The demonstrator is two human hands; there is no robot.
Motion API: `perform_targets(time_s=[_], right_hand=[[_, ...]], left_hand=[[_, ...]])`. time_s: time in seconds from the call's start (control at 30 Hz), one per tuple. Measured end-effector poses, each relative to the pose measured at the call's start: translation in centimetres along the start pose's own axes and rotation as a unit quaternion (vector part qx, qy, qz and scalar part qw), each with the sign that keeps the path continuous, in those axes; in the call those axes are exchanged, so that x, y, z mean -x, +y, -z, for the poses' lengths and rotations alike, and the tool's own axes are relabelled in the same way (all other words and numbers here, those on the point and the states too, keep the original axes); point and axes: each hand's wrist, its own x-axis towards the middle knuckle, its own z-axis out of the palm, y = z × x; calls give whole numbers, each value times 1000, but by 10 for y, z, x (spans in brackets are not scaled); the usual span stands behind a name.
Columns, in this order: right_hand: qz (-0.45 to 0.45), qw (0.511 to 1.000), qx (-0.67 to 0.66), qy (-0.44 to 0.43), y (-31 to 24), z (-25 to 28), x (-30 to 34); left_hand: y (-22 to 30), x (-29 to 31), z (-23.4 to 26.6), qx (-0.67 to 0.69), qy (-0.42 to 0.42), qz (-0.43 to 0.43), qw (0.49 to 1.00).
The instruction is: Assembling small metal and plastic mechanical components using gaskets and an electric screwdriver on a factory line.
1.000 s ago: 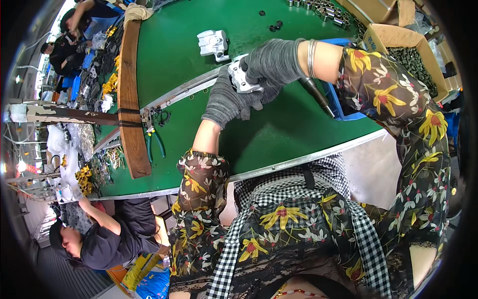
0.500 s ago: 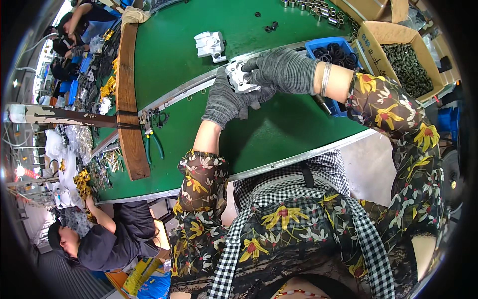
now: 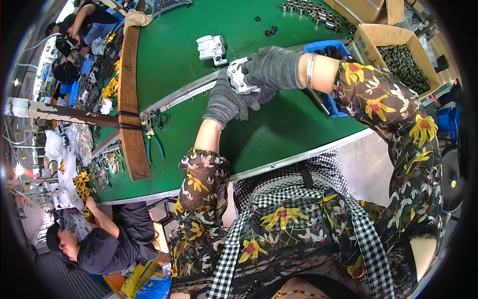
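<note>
My left hand (image 3: 225, 103), in a dark grey knit glove, is closed around a silver cast-metal brake caliper body (image 3: 241, 79) above the green table. From the right, my gloved right hand (image 3: 275, 69) reaches over the same part, its curled fingers pressed on the casting's right side. The right fingertips are partly hidden, so anything small beneath them does not show. Just beyond my hands, a second silver caliper body (image 3: 211, 48) lies on the table.
A blue bin (image 3: 339, 110) with black rings stands right of my hands, beside a cardboard box (image 3: 373, 31) of small dark parts. Metal sleeves (image 3: 318, 15) stand at the far right. Left are pliers (image 3: 155, 147) and a wooden beam (image 3: 130, 99). Another person (image 3: 107, 244) sits lower left.
My right wrist and forearm have shifted slightly left and up, the hand turning over the caliper body. My left hand stays nearly in place.
</note>
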Motion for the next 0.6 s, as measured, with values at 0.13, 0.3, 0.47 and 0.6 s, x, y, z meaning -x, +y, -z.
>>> perform_targets(time_s=[0.13, 0.3, 0.47, 0.6], right_hand=[[89, 985, 105, 107, -2, -2, 14], [-104, 987, 6, 122, 25, 7, 19], [-348, 937, -2, 22, 34, -72, 18], [-420, 901, 27, 108, 22, -96, 7]], left_hand=[[-15, 0, -2, 91, 44, -46, 994], [-2, 6, 0, 94, 20, 15, 995], [2, -1, -3, 88, -51, 41, 994], [-7, -2, -2, 50, -45, -12, 998]])
